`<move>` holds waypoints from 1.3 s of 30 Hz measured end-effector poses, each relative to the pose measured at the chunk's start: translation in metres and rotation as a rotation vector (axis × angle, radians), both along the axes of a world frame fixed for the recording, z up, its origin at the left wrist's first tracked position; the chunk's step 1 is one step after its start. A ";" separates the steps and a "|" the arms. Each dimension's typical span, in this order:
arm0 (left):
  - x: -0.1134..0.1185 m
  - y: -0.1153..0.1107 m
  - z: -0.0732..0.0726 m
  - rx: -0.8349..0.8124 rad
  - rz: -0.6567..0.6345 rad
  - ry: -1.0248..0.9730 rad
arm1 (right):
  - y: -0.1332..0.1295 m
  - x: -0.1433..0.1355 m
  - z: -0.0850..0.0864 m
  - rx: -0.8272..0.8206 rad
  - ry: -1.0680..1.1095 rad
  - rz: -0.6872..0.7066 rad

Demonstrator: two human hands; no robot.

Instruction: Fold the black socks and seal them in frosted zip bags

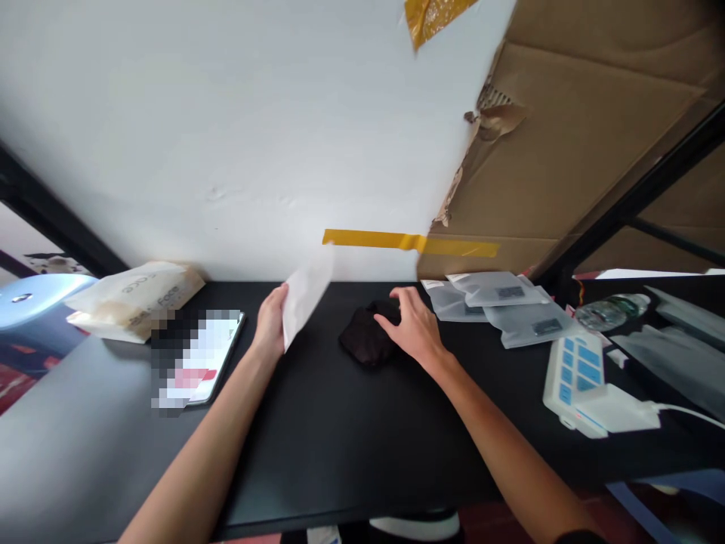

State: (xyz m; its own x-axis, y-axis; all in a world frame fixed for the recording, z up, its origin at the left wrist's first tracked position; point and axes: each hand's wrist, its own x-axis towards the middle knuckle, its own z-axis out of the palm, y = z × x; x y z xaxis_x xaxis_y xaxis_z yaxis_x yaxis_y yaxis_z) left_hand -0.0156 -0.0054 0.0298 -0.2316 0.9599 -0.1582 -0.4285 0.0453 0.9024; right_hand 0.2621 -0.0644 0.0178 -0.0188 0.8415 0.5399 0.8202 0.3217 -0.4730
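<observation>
My left hand (pixel 271 320) is closed on the edge of a thin white sheet (pixel 306 296), which it holds up at a tilt above the black table. Whether the sheet is paper, card or a flat bag cannot be made out. A crumpled black cloth item (pixel 367 337) lies on the table between my hands. Over the right side of this bundle is my right hand (pixel 415 323), its thumb and fingers apart. The fingertips are beside or just touching the cloth; I cannot tell which.
Frosted plastic bags (pixel 529 321) lie at the back right, by a clear bottle (pixel 612 311). Nearer stands a white power strip (pixel 575 378) with a charger and cable. On the left are a phone (pixel 207 363) and a tissue pack (pixel 139 298). A white board (pixel 254 151) closes the back.
</observation>
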 end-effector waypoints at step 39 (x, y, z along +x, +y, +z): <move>0.029 -0.026 -0.008 0.444 0.059 1.238 | -0.009 -0.010 -0.020 -0.146 -0.137 0.246</move>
